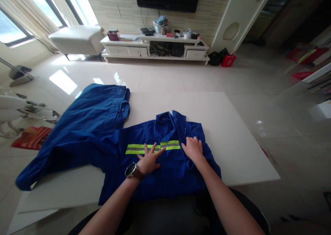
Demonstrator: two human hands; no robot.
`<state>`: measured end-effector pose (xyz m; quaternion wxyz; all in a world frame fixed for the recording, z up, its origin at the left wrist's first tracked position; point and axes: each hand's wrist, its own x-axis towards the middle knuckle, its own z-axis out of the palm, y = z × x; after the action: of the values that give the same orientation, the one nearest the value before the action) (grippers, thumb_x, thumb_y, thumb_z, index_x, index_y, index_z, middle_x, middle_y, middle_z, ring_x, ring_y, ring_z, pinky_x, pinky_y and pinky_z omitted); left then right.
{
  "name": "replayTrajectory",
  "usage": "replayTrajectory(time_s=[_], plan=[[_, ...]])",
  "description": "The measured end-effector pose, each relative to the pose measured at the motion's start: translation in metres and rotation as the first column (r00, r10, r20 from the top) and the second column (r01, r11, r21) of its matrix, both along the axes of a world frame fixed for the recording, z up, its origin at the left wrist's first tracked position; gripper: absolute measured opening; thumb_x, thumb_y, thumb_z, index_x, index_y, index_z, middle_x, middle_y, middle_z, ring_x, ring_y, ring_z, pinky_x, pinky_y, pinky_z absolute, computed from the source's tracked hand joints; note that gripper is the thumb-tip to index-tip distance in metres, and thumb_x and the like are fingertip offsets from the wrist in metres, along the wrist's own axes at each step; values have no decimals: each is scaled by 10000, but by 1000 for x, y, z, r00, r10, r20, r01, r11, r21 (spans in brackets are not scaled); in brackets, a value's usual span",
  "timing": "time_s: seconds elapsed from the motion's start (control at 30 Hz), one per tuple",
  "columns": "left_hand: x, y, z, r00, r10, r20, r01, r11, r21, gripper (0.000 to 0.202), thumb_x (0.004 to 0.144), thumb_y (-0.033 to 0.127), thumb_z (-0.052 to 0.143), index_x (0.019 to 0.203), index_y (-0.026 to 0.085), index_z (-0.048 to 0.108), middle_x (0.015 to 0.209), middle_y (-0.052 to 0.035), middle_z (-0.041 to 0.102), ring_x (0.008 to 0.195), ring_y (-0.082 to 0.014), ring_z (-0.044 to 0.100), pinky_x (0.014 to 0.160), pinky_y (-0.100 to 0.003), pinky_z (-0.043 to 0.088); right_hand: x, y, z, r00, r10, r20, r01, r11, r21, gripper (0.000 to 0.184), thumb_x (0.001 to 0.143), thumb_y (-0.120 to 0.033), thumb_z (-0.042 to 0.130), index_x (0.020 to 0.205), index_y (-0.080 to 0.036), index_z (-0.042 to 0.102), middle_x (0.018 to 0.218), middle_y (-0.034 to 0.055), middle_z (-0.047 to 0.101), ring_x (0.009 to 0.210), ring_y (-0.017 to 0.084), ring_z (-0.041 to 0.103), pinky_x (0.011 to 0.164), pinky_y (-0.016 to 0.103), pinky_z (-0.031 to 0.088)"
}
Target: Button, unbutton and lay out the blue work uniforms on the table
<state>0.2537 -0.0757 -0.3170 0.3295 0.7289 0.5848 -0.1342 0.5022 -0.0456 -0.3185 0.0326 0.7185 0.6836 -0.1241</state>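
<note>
A blue work jacket (165, 179) with yellow-and-grey reflective strips (134, 148) lies spread on the white table, collar (165, 121) away from me. My left hand (149, 160), with a watch (131, 169) on its wrist, rests on the jacket's front with fingers spread over the strip. My right hand (192, 148) is on the jacket's right side, beside the end of the strip. Its fingers are bent against the cloth, and their tips are partly hidden. Blue trousers (100, 104) lie folded at the left, with one jacket sleeve reaching across near them.
The white table (232, 142) extends right of the jacket. Beyond it stand a low white TV cabinet (124, 51) with small items, a white stool (76, 40) and a red bag (228, 60). A patterned red bag (31, 137) is on the floor at left.
</note>
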Motion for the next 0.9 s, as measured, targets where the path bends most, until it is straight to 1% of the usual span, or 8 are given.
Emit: replayTrajectory(time_s=[0.13,0.2,0.27,0.37,0.47,0.57,0.7,0.9], plan=[[0,-1,-1,1000,1,6,-1,1000,2,965,820,283,700,1599,564,205,1766,2,-12,1524,-605,-90,963,-931,267,-2,4,2,993,65,-97,-60,997,52,202,974,-209,504,976,-211,706,1092,93,725,1132,262,552,926,373,418],[0,-2,-2,1000,0,6,0,1000,1,963,817,278,689,1602,557,206,1767,0,0,1524,-610,-84,962,-929,266,-6,3,10,979,102,-178,-81,989,126,199,953,-177,510,897,-208,699,1048,90,709,1091,249,559,913,354,433],[-2,-1,-2,1000,-1,10,1,1000,-8,965,810,287,682,1604,557,204,1766,8,18,1527,-611,-69,961,-926,269,-12,-1,21,935,225,-273,-168,962,215,177,942,-179,531,891,-206,698,1043,88,697,1100,244,560,945,352,438],[-8,7,-1,999,9,35,-9,1000,-1,893,818,340,667,1595,544,277,1757,19,120,1545,-584,11,1036,-881,247,-22,-12,33,763,511,-395,-448,860,247,147,922,-187,578,891,-226,716,1064,56,706,1122,219,576,989,339,434],[-15,19,3,992,104,68,-110,989,96,692,888,338,568,1557,456,441,1688,-20,335,1523,-497,240,1116,-763,288,-30,-23,31,639,634,-436,-623,759,190,144,911,-194,609,855,-233,736,1069,32,729,1091,197,601,966,321,441],[-20,29,10,971,189,146,-217,955,203,544,931,326,497,1469,334,571,1555,-73,516,1400,-393,443,1100,-642,381,-32,-25,23,741,575,-348,-557,815,162,190,950,-215,571,936,-218,760,1051,54,740,1091,212,611,960,329,442],[-19,30,13,962,157,225,-220,932,289,431,933,324,525,1340,268,654,1395,-91,636,1304,-350,522,1080,-587,414,-28,-19,20,906,331,-262,-311,943,118,222,964,-206,536,1035,-222,746,1045,44,754,1013,194,666,896,290,458],[-12,26,9,888,11,461,-185,924,334,310,919,233,557,1185,194,711,1183,-103,719,1131,-274,655,992,-404,510,-27,-16,23,960,186,-208,-187,982,13,228,983,-369,584,1033,-238,764,976,40,787,936,208,716,831,290,471]])
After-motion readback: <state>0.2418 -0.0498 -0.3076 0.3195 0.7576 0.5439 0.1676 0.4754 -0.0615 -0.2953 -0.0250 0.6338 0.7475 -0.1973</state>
